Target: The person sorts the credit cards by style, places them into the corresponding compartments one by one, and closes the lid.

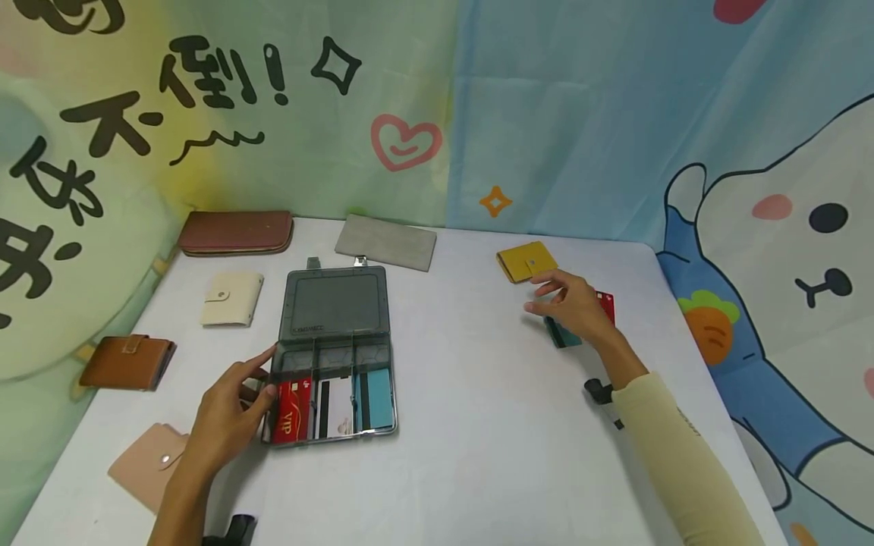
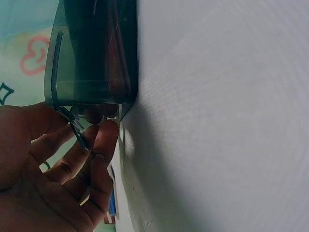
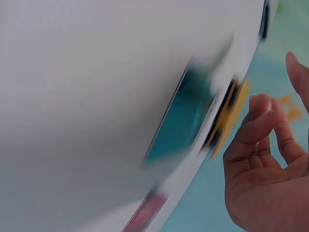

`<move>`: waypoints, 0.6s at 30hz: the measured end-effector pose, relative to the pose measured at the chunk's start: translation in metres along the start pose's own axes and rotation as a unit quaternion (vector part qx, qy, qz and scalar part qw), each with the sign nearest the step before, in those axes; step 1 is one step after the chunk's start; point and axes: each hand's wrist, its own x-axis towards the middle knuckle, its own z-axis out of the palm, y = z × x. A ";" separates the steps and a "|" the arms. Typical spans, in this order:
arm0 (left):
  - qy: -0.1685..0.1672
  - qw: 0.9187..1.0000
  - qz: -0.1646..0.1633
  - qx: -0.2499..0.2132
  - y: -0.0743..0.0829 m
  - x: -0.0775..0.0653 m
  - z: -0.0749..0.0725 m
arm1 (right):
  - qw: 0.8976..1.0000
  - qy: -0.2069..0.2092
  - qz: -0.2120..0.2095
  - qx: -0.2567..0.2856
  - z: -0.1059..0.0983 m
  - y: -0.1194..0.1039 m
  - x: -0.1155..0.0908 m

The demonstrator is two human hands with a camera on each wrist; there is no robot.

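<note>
Presumably at pickup, my loose, empty right hand (image 1: pixel 573 305) should next pinch the teal card (image 1: pixel 564 334) towards the far-right corner of the desk (image 1: pixel 471 379); my left hand (image 1: pixel 231 413) grips the box (image 1: pixel 334 302).

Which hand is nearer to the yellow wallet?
Right. The right hand is close beside the near edge of the yellow wallet; the left hand is much farther off, at the plastic box's left side.

Cards (image 1: pixel 293 411) in case (image 1: pixel 334 303), wallets (image 1: pixel 127 362) at left
</note>
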 end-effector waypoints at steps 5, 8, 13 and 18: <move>0.002 1.000 0.002 -0.002 0.000 0.000 0.000 | 0.997 0.014 0.064 -0.045 -0.036 0.035 0.006; 0.004 1.000 0.005 0.000 -0.001 0.000 0.000 | 0.992 0.008 0.103 -0.073 -0.053 0.051 0.008; 0.002 1.000 0.003 0.001 -0.001 0.001 0.000 | 0.983 0.015 0.132 -0.124 -0.069 0.072 0.008; 0.000 1.000 0.000 0.000 -0.002 0.000 0.000 | 0.977 0.016 0.146 -0.155 -0.073 0.083 0.006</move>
